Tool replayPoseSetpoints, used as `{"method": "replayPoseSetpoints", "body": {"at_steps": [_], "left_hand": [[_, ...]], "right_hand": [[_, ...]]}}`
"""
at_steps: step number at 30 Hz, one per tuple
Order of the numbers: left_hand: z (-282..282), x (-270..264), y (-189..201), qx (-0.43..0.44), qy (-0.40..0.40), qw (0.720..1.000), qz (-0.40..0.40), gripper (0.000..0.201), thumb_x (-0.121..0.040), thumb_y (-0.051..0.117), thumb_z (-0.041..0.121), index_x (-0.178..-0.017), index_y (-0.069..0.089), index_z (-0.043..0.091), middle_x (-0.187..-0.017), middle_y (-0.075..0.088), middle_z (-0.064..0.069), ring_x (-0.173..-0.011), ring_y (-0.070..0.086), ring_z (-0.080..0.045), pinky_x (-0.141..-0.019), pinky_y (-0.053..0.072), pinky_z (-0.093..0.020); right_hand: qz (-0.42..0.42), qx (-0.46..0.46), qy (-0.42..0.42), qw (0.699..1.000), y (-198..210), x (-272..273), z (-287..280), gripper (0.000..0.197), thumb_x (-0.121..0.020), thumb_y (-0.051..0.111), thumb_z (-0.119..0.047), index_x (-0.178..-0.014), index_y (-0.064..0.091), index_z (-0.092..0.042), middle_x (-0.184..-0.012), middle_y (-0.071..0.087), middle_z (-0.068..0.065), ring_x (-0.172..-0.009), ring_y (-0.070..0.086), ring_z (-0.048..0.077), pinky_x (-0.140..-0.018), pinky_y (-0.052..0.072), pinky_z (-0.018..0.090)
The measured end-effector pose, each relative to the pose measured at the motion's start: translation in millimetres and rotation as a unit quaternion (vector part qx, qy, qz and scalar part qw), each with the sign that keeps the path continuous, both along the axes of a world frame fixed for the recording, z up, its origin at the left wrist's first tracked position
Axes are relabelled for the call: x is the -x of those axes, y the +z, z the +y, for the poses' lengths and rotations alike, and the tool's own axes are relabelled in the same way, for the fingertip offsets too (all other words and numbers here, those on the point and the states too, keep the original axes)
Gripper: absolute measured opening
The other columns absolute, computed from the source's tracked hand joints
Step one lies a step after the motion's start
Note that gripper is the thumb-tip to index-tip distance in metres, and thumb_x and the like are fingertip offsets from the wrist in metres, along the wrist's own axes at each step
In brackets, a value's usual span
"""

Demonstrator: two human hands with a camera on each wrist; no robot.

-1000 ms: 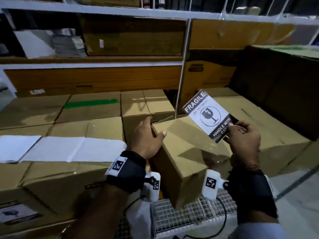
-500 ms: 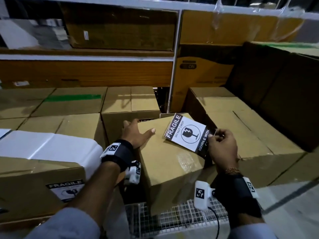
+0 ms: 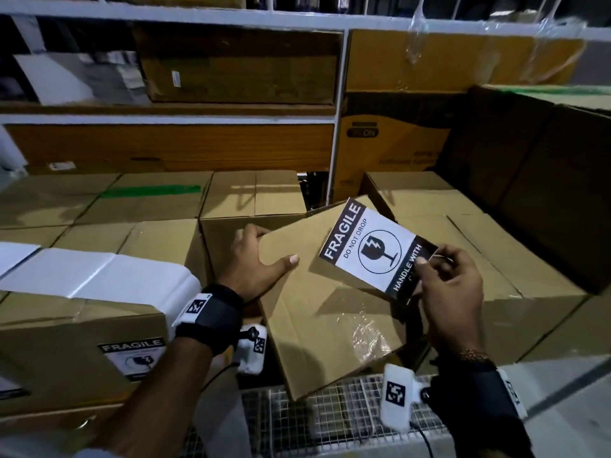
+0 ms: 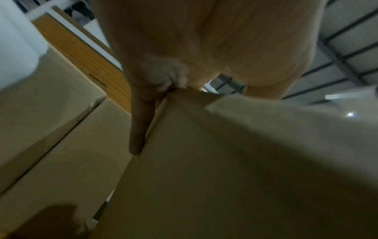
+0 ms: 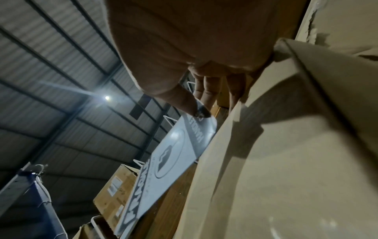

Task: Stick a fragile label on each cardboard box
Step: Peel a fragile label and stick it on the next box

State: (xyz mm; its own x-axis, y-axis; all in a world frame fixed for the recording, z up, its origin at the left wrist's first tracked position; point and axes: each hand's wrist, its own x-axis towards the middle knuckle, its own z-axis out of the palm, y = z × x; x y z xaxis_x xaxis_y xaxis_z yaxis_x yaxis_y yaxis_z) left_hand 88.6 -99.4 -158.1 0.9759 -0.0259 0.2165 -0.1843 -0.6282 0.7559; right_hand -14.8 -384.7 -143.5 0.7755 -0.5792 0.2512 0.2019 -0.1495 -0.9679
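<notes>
Wire mesh shelf sits nearest me, with the tilted cardboard box resting on it, one corner hanging over the mesh. To my left sits a labelled box already carrying its fragile sticker, so I judge this tilted one is the box in hand.

Step now: lay the fragile label onto the upper face. To do it well I'd square the label to the box edge, touch down one edge first, then smooth across so no bubbles or creases form. I'd keep it off the glossy tape patch and off the flap seam. Backing looks partly peeled at the pinched corner, but I can't tell for sure.

Right hand: fingers closed narrow, thumb and forefinger pinching the label's dark corner; the label hovers just above the box, apparently not stuck yet. The other fingers curl behind it.

Left hand: fingers spread and fairly straight, palm pressing the box's top left edge, thumb lying on the upper face, steadying it. Not gripping, just bracing.

Further back: rows of plain boxes, apparently unlabelled on top, then rack shelving with more cartons.
</notes>
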Motion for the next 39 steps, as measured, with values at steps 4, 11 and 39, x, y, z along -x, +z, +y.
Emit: {"method": "replayPoseSetpoints", "body": {"at_steps": [4, 11, 39], "left_hand": [[10.4, 22.8, 10.8, 0.026, -0.005, 0.999, -0.022, 0.066, -0.069, 0.091, 0.048, -0.114, 0.048, 0.025, -0.119, 0.051, 0.002, -0.112, 0.052, -0.019, -0.089, 0.049, -0.038], [20.2, 39.5, 30.7, -0.139, -0.071, 0.988, 0.006, 0.106, -0.074, 0.084, 0.055, -0.159, 0.021, 0.045, -0.124, 0.042, -0.004, -0.123, 0.041, -0.023, -0.104, 0.044, -0.042], [-5.7, 106.3, 46.3, -0.173, 0.014, 0.967, -0.187, 0.079, -0.064, 0.095, 0.027, -0.133, 0.059, 0.043, -0.155, 0.033, 0.005, -0.141, 0.030, -0.024, -0.105, 0.043, -0.062]], "right_hand": [[-0.037, -0.005, 0.007, 0.999, 3.5, 10.7, 8.3, 0.018, -0.100, 0.062, -0.007, -0.117, 0.058, -0.013, -0.099, 0.071, 0.000, -0.088, 0.073, 0.012, -0.069, 0.061, 0.038], [-0.055, -0.063, 0.016, 0.996, -16.8, 17.6, 16.0, 0.021, -0.098, 0.060, 0.005, -0.111, 0.059, -0.011, -0.091, 0.065, 0.004, -0.080, 0.067, 0.012, -0.069, 0.061, 0.030], [-0.082, -0.111, 0.066, 0.988, -11.7, 34.0, 30.1, 0.011, -0.106, 0.052, -0.010, -0.116, 0.057, -0.008, -0.093, 0.065, 0.009, -0.070, 0.066, 0.010, -0.054, 0.057, 0.025]]}}
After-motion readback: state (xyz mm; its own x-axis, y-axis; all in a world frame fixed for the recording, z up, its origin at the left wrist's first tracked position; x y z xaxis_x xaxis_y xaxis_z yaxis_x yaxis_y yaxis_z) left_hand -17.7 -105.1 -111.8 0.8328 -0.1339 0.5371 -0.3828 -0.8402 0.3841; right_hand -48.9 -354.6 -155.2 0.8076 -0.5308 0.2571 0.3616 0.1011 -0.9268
